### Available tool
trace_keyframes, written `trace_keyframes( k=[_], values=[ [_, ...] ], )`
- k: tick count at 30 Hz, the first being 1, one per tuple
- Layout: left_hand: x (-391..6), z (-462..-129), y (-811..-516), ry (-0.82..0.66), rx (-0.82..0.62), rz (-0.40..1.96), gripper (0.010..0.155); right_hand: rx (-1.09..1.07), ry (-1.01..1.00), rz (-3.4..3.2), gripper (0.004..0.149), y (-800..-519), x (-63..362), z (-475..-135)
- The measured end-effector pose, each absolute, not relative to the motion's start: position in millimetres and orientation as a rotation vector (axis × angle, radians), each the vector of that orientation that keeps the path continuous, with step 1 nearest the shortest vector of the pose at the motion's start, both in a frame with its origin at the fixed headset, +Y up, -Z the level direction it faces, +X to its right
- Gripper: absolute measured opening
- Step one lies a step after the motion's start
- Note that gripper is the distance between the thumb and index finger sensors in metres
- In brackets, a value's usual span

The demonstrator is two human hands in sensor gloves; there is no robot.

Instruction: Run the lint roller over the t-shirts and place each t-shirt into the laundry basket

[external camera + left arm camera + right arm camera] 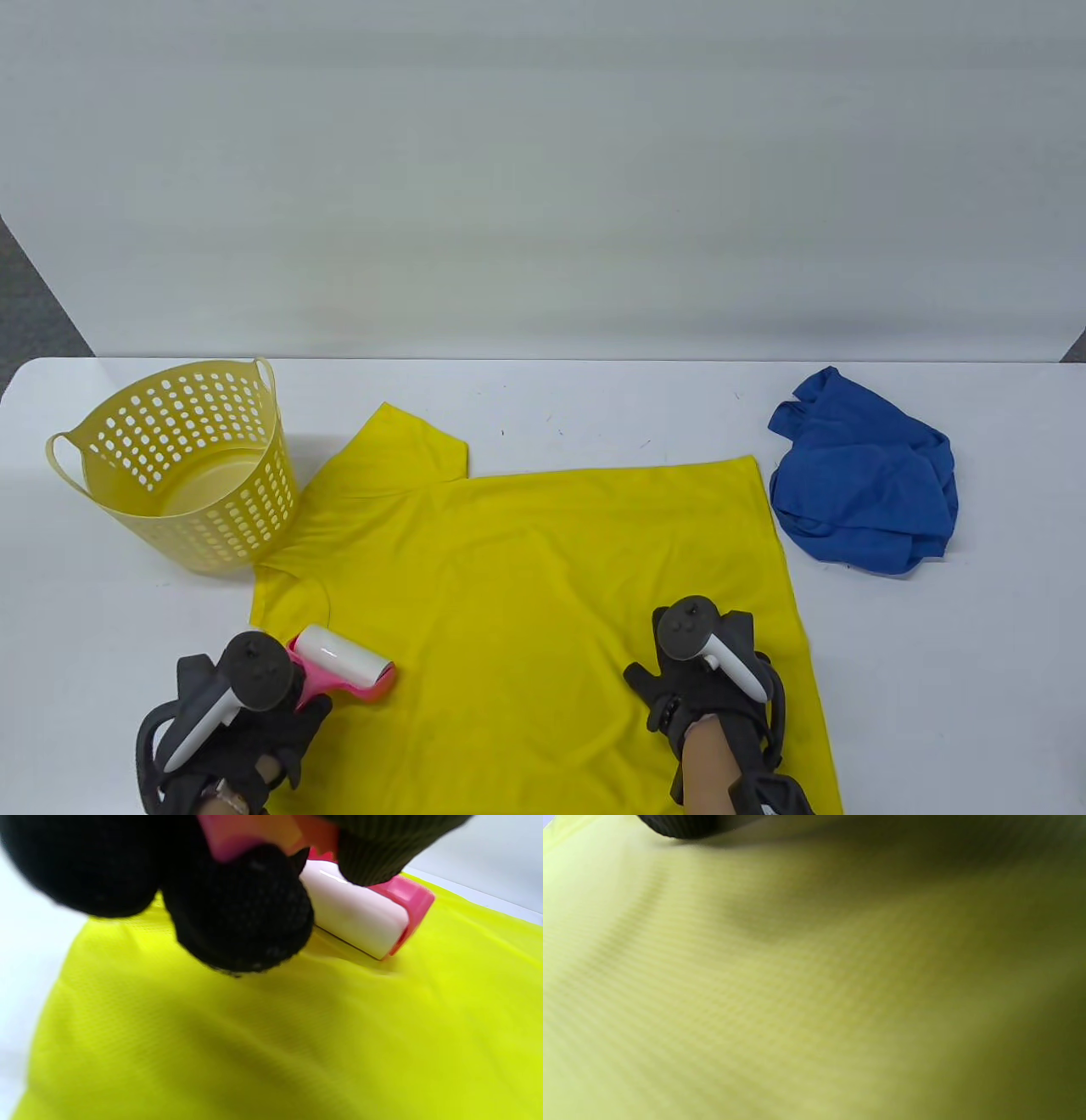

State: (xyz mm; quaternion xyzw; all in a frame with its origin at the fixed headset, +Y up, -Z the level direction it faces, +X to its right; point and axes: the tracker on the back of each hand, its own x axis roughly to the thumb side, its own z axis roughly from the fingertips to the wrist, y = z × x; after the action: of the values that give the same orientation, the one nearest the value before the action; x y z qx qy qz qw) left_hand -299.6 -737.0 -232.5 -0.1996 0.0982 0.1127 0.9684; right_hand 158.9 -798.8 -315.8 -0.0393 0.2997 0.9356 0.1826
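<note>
I see the yellow t-shirt (543,586) spread flat on the white table (933,679), and I place everything else from it. My left hand (246,722) sits at the shirt's near left corner, its fingers (242,912) curled around the pink handle of the lint roller (344,660); the roller's white drum lies on the fabric just inside that edge. My right hand (704,688) lies on the shirt's near right part, palm down on the cloth; I cannot tell how its fingers lie, as the tracker covers them and the wrist view shows only blurred yellow weave. The yellow laundry basket (182,467) stands upright at the shirt's far left, touching the sleeve. A crumpled blue t-shirt (865,488) lies just beyond the shirt's far right corner.
</note>
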Motion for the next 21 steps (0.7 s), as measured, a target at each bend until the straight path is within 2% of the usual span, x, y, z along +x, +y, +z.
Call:
trace_keyframes(
  k=[3,7,9,11,14,18,21],
  values=[
    [-307,-227,-734,0.200,-0.261,0.238,0.064,-0.110,0.845,2.637,0.074,-799,159,-315],
    [-347,-223,-719,0.352,-0.045,0.331,0.064,-0.111,0.841,2.636,0.074,-799,159,-315],
    [-371,-224,-719,0.468,0.003,0.372,0.064,-0.111,0.839,2.632,0.074,-800,159,-315],
    [-395,-226,-726,0.596,-0.033,0.393,0.064,-0.112,0.837,2.630,0.074,-799,159,-315],
    [-419,-227,-739,0.704,-0.076,0.465,0.064,-0.113,0.835,2.633,0.074,-799,159,-315],
    [-428,-234,-752,0.739,-0.139,0.490,0.064,-0.115,0.829,2.629,0.074,-800,160,-315],
    [-421,-240,-755,0.740,-0.138,0.377,0.065,-0.116,0.826,2.634,0.074,-800,160,-315]
  ],
)
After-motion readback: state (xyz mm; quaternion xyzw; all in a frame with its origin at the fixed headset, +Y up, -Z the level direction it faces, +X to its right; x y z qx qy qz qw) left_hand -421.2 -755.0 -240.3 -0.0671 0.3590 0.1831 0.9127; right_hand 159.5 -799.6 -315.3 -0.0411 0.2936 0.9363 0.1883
